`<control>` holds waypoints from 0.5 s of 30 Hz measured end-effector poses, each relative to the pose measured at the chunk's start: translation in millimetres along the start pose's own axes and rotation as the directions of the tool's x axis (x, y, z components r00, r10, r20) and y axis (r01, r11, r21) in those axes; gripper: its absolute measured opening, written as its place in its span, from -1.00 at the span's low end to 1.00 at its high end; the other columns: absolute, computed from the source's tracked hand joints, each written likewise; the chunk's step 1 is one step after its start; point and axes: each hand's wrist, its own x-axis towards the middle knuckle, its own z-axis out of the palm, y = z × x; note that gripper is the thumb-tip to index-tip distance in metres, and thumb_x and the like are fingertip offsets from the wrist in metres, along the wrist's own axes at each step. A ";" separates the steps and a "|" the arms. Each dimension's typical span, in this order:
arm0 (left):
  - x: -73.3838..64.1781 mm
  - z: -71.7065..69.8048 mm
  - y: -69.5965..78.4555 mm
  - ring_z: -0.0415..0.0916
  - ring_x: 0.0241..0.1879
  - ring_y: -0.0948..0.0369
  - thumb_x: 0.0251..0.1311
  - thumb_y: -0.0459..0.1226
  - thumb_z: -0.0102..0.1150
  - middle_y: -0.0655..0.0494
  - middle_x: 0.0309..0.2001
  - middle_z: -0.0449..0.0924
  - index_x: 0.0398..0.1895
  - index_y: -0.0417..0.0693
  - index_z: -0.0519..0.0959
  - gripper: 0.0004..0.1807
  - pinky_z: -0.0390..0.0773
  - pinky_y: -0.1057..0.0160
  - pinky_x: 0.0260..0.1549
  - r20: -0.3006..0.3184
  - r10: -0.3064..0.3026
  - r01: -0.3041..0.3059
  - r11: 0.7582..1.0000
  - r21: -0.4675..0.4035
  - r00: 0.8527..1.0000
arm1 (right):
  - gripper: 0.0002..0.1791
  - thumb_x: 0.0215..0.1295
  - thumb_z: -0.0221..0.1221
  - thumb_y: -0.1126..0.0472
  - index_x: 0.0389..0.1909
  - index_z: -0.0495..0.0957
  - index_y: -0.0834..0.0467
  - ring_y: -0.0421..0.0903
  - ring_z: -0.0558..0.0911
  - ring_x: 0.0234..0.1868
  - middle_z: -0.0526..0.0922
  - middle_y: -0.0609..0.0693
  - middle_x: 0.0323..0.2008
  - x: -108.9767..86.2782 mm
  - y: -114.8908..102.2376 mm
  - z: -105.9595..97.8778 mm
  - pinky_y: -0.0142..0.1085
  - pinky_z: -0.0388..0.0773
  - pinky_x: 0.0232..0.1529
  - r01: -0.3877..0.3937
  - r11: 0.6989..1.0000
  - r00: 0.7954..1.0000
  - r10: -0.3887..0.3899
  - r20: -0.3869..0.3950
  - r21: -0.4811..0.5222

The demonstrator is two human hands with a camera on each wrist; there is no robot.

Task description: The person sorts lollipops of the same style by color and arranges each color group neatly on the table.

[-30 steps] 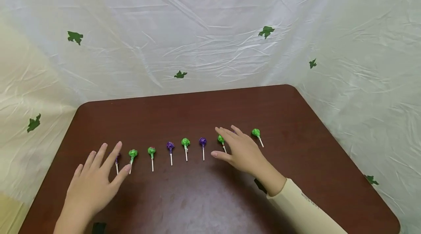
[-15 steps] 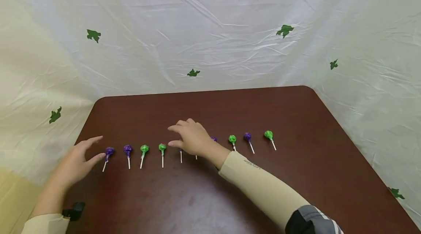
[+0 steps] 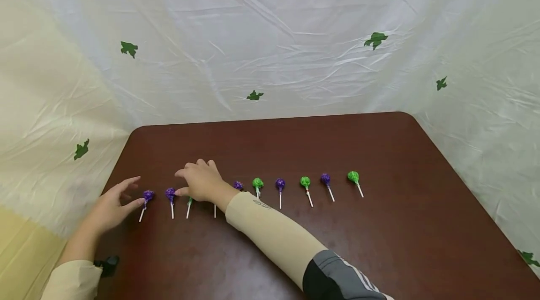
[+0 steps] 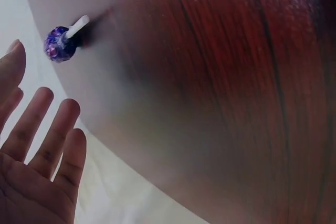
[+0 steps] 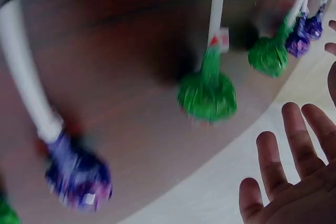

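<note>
A row of lollipops with purple or green wrappers and white sticks lies across the brown table. My left hand (image 3: 110,208) is beside the leftmost purple lollipop (image 3: 147,195), thumb and index finger spread towards it. In the left wrist view this lollipop (image 4: 60,44) sits apart from the loosely extended fingers. My right hand (image 3: 202,181) reaches over the left part of the row and holds nothing. It hides the heads of two green lollipops in the head view; the right wrist view shows a green lollipop (image 5: 207,95) and a purple lollipop (image 5: 79,177) near its relaxed fingers.
Right of my right arm the row goes on with a green lollipop (image 3: 258,183), a purple lollipop (image 3: 280,183) and others, ending at a green lollipop (image 3: 353,177). The table (image 3: 270,145) meets a white leaf-patterned cloth (image 3: 295,56) behind and at both sides.
My right hand has swept left along the row, from near its right end to its left part. The left hand has drawn back to the leftmost lollipop. The view has turned slightly left.
</note>
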 end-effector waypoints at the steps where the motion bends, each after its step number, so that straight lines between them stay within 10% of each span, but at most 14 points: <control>1: -0.5 0.8 -1.4 0.52 0.01 -0.31 0.32 -0.21 0.25 -0.44 0.19 0.44 0.40 -0.31 0.25 -0.32 0.55 -0.27 -0.11 0.004 -0.009 0.009 1.000 0.000 1.000 | -0.43 0.30 0.13 -0.31 0.32 0.44 -0.30 -0.18 0.41 0.02 0.53 -0.31 0.20 2.4 -2.7 3.2 -0.25 0.25 -0.01 -0.006 1.000 1.000 0.006 0.005 0.004; 15: 8.1 6.9 -4.4 0.53 -0.18 0.03 0.29 -0.16 0.28 -0.32 0.08 0.54 0.35 -0.28 0.36 -0.36 0.51 0.23 -0.38 0.037 -0.088 0.089 0.996 -0.017 0.995 | -0.43 0.25 0.15 -0.34 0.27 0.48 -0.32 -0.16 0.48 0.10 0.56 -0.31 0.21 17.9 -17.2 24.3 -0.19 0.24 0.09 -0.045 0.999 0.999 0.045 0.014 -0.002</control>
